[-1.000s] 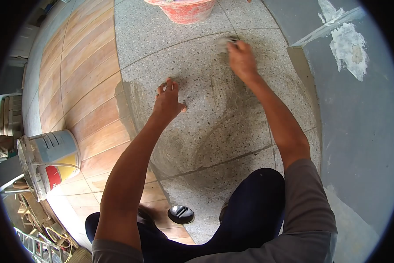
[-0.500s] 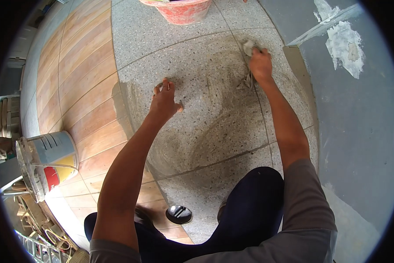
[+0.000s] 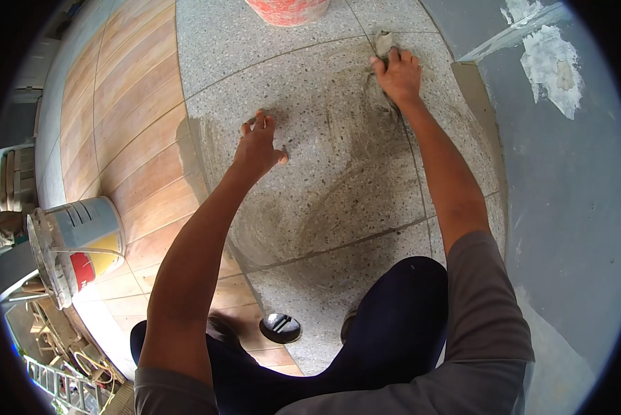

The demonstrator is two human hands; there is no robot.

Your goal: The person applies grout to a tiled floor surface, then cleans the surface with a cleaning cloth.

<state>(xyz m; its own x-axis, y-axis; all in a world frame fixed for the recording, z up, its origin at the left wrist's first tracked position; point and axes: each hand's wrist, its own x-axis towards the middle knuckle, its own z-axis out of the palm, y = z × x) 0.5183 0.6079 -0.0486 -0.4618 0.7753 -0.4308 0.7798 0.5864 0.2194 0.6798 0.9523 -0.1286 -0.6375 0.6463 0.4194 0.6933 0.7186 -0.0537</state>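
My right hand (image 3: 397,75) presses a grey, grout-soaked cloth (image 3: 383,41) onto the speckled terrazzo tile (image 3: 324,138), on the joint line at the far right of the smeared patch. Only a small end of the cloth shows past my fingers. My left hand (image 3: 258,149) rests on the same tile with fingers spread and tips down, holding nothing. Grey swirl marks cover the tile between both hands. My knees in dark trousers are at the bottom.
An orange-red bucket (image 3: 286,10) stands at the top edge. A tipped grey paint bucket (image 3: 75,245) lies at the left on wood-look tiles (image 3: 130,124). A grey wall (image 3: 566,173) with white patches runs along the right. A small dark round object (image 3: 280,327) sits near my knee.
My right hand with the cloth swept from the upper middle to the right, then up along the joint line. My left hand stayed planted on the tile.
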